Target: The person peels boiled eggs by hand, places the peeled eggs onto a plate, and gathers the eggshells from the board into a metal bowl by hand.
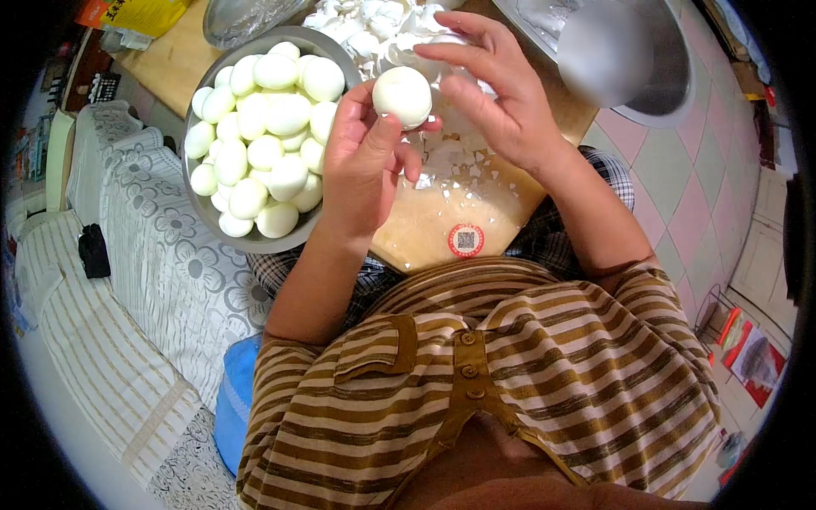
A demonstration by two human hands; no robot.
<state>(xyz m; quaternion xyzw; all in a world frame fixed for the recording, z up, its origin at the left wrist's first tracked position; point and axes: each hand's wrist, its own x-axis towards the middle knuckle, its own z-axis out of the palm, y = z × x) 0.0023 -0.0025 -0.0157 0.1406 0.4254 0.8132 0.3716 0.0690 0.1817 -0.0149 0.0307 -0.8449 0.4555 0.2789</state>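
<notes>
My left hand [361,161] is closed around a boiled egg [403,95], its thumb against the lower side. The white of the egg looks smooth and mostly bare, with a small bit of shell near its lower edge. To the right of it, my right hand [506,106] is raised with fingers apart, holding nothing that I can see. A metal bowl [194,183] heaped with peeled eggs [265,153] stands beside my left hand. Beyond my hands lies a pile of broken eggshells [365,34], and small shell bits are scattered over the wooden tabletop [416,229].
A large metal basin [680,81] sits at the far right, partly covered by a blurred patch. Behind the bowl is a metal lid or dish [246,17]. A yellow packet [140,15] lies at the far left. A cloth-covered sofa [161,221] flanks the table.
</notes>
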